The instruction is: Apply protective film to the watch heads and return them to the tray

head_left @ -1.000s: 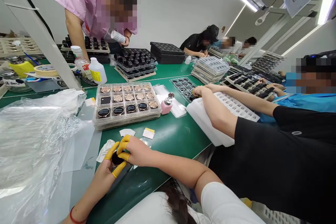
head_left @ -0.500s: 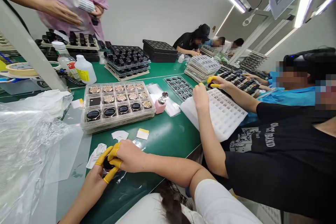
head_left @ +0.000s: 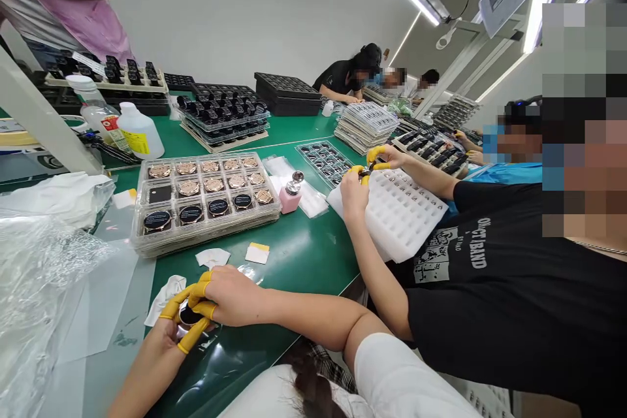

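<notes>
My left hand [head_left: 164,343], with yellow finger cots on thumb and forefinger, grips a round black watch case [head_left: 187,313] with a shiny rim, low at the left. My right hand [head_left: 230,297], also in yellow cots, closes its fingertips on the same piece from the right and partly hides it. A crumpled white cloth [head_left: 165,297] lies just behind my left fingers. Beyond my hands is a clear compartment tray [head_left: 206,228] of round pieces, some black-faced, some rose gold. One compartment of it shows only a dark square bottom.
A pink pump bottle [head_left: 290,198] stands right of the tray; a paper pad [head_left: 257,253] lies before it. Plastic wrap [head_left: 44,274] covers the left side. A co-worker at right works over a white foam tray [head_left: 401,215]. Bottles [head_left: 141,132] and watch stands are behind.
The watch case has tilted, so more of its black face and bright rim shows. My hands stay together around it. The person in pink has shifted left; the view has turned slightly right.
</notes>
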Motion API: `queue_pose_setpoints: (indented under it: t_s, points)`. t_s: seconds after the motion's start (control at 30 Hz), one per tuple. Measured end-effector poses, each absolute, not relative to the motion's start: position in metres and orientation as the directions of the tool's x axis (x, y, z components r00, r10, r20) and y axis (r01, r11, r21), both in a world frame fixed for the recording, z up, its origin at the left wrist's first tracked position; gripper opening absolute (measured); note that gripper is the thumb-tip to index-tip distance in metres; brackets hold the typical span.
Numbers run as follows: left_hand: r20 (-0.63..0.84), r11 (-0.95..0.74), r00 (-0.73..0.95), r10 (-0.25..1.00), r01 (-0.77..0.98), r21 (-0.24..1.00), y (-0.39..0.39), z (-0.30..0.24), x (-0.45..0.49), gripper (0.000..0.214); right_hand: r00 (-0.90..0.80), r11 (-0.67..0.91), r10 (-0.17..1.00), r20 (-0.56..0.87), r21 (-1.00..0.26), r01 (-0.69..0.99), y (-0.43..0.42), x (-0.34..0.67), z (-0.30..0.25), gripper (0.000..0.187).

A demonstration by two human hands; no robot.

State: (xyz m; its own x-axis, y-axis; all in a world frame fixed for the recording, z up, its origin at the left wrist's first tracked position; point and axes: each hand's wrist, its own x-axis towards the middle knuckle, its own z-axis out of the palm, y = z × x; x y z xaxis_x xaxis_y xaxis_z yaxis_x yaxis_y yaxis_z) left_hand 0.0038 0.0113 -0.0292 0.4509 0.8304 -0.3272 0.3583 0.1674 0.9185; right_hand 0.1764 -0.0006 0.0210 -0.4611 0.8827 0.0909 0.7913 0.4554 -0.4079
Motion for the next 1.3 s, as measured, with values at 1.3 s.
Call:
queue_pose_setpoints:
  t_s: [1.3]
  points:
    - [-0.167, 0.228, 0.541, 0.824, -0.046, 0.973, 0.005, -0.016, 0.005, 0.050, -0.150, 0.201, 0.979, 0.139, -0.514, 0.834, 0.038, 0.192, -0.006, 0.016]
